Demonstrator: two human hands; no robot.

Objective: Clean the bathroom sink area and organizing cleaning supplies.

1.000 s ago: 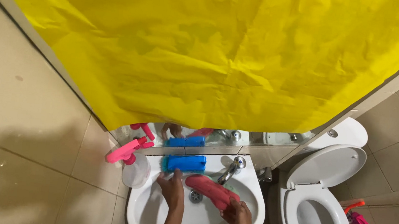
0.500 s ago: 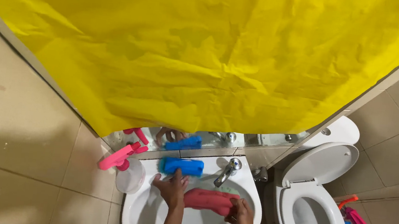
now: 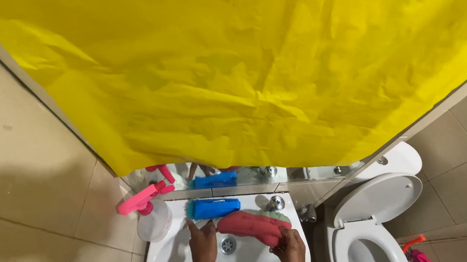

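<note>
I look down from a head camera at a white sink in a tiled bathroom; a large yellow sheet covers the mirror above it and fills most of the view. My left hand rests with fingers spread on the inner back wall of the basin, just below a blue scrub brush that lies on the rim; it grips nothing that I can see. My right hand is clenched around the right end of a pink sponge with a green backing; a second ago the sponge lay slanted low in the basin beside the drain; now it is lifted level and pressed up against the tap at the back of the sink, hiding most of it; I judge the scrubbing has moved from the bowl up to the tap area. A clear spray bottle with a pink trigger stands on the left rim; a white toilet with its lid raised sits to the right; pink and orange cleaning tools lie on the floor beyond it.
</note>
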